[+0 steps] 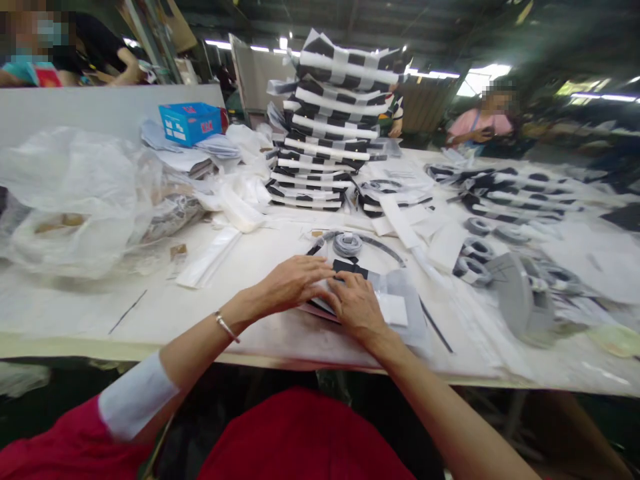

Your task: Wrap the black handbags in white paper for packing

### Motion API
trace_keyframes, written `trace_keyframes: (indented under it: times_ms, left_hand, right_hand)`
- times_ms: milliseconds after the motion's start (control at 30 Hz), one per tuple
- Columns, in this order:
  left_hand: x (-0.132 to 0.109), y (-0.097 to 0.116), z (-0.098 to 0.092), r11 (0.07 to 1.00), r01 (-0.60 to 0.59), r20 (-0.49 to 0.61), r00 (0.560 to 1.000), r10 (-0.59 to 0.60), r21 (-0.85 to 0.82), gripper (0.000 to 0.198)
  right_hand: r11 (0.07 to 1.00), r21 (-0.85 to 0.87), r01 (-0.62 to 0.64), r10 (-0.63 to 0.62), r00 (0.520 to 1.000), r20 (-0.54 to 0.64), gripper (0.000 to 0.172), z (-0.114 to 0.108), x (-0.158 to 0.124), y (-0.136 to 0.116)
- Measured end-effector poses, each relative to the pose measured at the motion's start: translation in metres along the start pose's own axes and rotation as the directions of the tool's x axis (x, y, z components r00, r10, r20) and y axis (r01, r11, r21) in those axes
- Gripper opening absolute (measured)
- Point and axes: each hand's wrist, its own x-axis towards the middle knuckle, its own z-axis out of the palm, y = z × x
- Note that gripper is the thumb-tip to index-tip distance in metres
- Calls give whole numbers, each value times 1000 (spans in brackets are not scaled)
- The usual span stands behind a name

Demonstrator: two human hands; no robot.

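Note:
In the head view my left hand (296,281) reaches in over a flat package, its fingers stretched out and close to my right hand. My right hand (357,305) lies on the package with its fingers slightly bent and its thumb pointing left. Beneath both hands is a clear plastic bag (416,320) with dark folded material (356,268) and a white card (394,310). Just beyond my fingers sits a grey coiled strap (347,245). A dark curved band (385,249) arcs behind it. What lies directly under my palms is hidden.
A tall stack of black-and-white packages (320,143) rises behind. Crumpled plastic bags (80,213) and a blue box (190,123) are left. Rolled grey straps (473,270) and a grey spool (520,300) stand right. Other people work across the table.

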Motion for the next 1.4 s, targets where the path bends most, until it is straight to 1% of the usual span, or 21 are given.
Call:
trace_keyframes:
  times_ms: [33, 67, 100, 200, 300, 367, 400, 467, 533, 567, 600, 667, 733, 800, 900, 1000, 1100, 1167, 1233, 1333, 1400]
  left_hand:
    - [-11, 3, 4, 997, -66, 73, 995, 63, 45, 45]
    - [-21, 5, 9, 990, -99, 117, 989, 87, 103, 50]
    - [-31, 6, 15, 980, -111, 134, 987, 90, 164, 53]
    - [-48, 10, 33, 947, -93, 116, 992, 59, 309, 58]
    - [-49, 12, 43, 909, -82, 85, 995, 51, 408, 54]
    - [-45, 12, 44, 883, -89, 80, 995, 58, 462, 49]
    - [-43, 12, 43, 872, -94, 82, 995, 62, 480, 47]
    - [-39, 11, 40, 864, -119, 89, 992, 86, 489, 44]
    - [-36, 9, 37, 874, -140, 90, 990, 111, 464, 43]
    - [-34, 10, 35, 884, -143, 85, 989, 117, 444, 43]
    - [-33, 11, 33, 896, -137, 78, 990, 114, 423, 43]
    - [-29, 18, 32, 918, -104, 61, 994, 87, 382, 43]
    - [-25, 29, 32, 936, -63, 48, 998, 50, 346, 41]
    - [-23, 40, 33, 949, -23, 39, 999, 11, 316, 39]
    - [-23, 45, 33, 969, 27, 39, 999, -38, 246, 38]
    - [-27, 35, 31, 988, 47, 70, 996, -57, 148, 46]
    - [-31, 24, 33, 990, 58, 85, 994, -70, 131, 54]
    - [-34, 20, 40, 990, 38, 52, 998, -46, 138, 55]
    - [-38, 19, 48, 990, 9, -20, 1000, -6, 141, 49]
    - [-44, 22, 58, 984, -11, -123, 992, 33, 177, 45]
    - [-48, 25, 59, 974, -28, -113, 992, 54, 226, 45]
  right_hand:
    - [1000, 7, 14, -14, 1000, -10, 29, -1, -1, -1]
    - [999, 11, 31, -31, 999, -19, 27, -2, -2, -1]
    - [999, 11, 53, -52, 998, -25, 26, -3, -3, -2]
    - [992, -4, 126, -126, 992, 3, 26, -7, -5, -3]
    - [983, -20, 181, -179, 980, 82, 32, -15, -7, -6]
    - [978, -31, 205, -200, 972, 125, 41, -18, -8, -10]
    - [976, -42, 213, -206, 969, 135, 48, -18, -10, -13]
    - [974, -73, 213, -203, 971, 125, 66, -15, -14, -18]
    - [976, -97, 193, -184, 979, 89, 77, -12, -17, -22]
    - [979, -99, 176, -169, 983, 67, 77, -10, -19, -22]
    - [984, -90, 156, -152, 987, 48, 73, -10, -19, -22]
    - [992, -56, 113, -111, 993, 33, 54, -13, -18, -21]
    - [997, -35, 67, -65, 997, 42, 38, -19, -18, -18]
    - [999, -35, 40, -38, 998, 55, 32, -23, -18, -15]
    - [998, -31, 59, -57, 997, 59, 33, -24, -23, -11]
    - [995, 3, 99, -99, 993, 61, 37, -22, -28, -7]
    - [990, 23, 136, -137, 989, 59, 40, -19, -30, -3]
    - [985, 13, 169, -170, 984, 54, 38, -16, -31, 0]
    - [980, -9, 197, -197, 980, 34, 36, -11, -33, 2]
    - [979, -35, 203, -204, 978, -37, 37, -1, -37, 2]
    - [979, -46, 201, -204, 976, -80, 38, 5, -40, 2]
